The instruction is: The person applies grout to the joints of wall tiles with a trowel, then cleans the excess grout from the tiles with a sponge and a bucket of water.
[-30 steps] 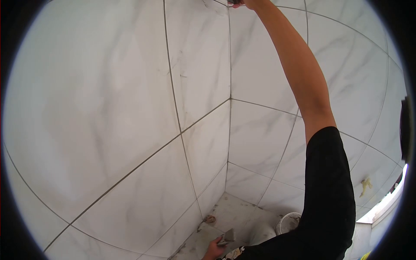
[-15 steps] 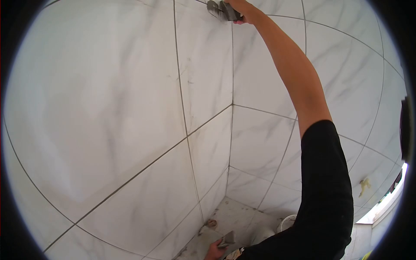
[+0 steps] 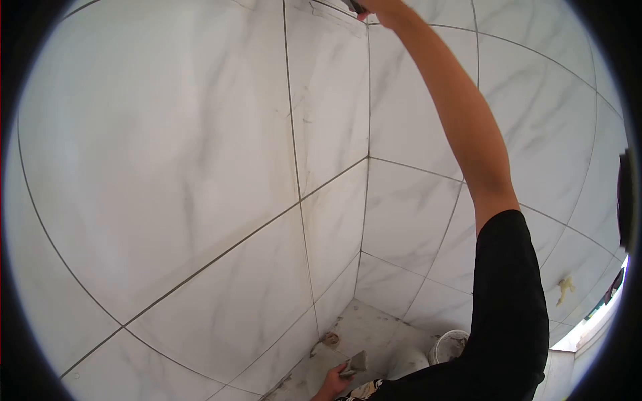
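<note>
Up goes your right hand [image 3: 382, 5] again: half a second ago the dark tool at the wall corner was in plain sight, and now hand and tool [image 3: 358, 8] have slid to the very top edge, only a sliver of each showing. Whether that grip is clamped on the tool, I cannot tell from so little.

Starting at the left: broad glossy wall tiles [image 3: 154, 154], white with soft grey veining, cut by thin dark grout lines [image 3: 291, 134] that bow with the lens. They meet the second wall at the corner seam [image 3: 366, 160].

Down low at the bottom edge, your left hand [image 3: 332, 385] is curled, fingers closed on a small flat grey trowel [image 3: 356, 363], its blade angled up over the dusty, mortar-smeared floor [image 3: 374, 334]. A small brownish drain opening [image 3: 329, 339] sits just beside it near the wall foot.

Moving right, your right arm stretches nearly straight, bare from wrist to the black sleeve [image 3: 508, 314]. Tucked behind the sleeve, a white bucket [image 3: 447, 342] stands on the floor. Further right, a yellowish smear [image 3: 566, 287] marks the tile.
</note>
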`<state>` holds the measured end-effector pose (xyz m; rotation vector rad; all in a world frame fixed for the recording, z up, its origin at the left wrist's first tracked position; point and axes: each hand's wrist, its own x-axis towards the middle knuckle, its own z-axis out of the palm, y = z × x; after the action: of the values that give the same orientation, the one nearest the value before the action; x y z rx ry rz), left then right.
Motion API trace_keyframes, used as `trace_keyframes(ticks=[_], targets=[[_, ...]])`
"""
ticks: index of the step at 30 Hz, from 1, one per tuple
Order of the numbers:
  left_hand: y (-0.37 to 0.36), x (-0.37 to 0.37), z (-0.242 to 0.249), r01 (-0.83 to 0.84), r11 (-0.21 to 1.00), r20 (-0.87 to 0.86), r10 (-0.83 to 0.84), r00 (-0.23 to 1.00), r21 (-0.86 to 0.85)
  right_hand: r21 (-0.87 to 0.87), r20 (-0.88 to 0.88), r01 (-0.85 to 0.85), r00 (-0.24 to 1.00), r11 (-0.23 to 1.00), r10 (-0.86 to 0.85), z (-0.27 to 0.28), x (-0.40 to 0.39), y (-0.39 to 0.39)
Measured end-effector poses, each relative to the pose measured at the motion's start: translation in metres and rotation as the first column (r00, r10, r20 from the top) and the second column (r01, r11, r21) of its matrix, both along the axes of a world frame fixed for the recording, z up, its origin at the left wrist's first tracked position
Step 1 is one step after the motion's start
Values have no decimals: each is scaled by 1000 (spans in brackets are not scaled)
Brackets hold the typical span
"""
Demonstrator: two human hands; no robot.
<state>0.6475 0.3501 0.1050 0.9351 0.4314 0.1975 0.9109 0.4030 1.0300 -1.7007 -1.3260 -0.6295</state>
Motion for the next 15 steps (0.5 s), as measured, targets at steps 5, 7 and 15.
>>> trace_keyframes(ticks=[5,7,15], targets=[[-4,-8,31,-31,649,0,48,999,760,346,426,-103,903,933,-59,-51,69,77],[-1,-12,48,84,653,-121,13,993,753,335,437,-198,899,921,34,-85,63,63],[4,4,-18,58,984,48,-67,997,166,85,-407,-27,911,996,60,-19,79,10]])
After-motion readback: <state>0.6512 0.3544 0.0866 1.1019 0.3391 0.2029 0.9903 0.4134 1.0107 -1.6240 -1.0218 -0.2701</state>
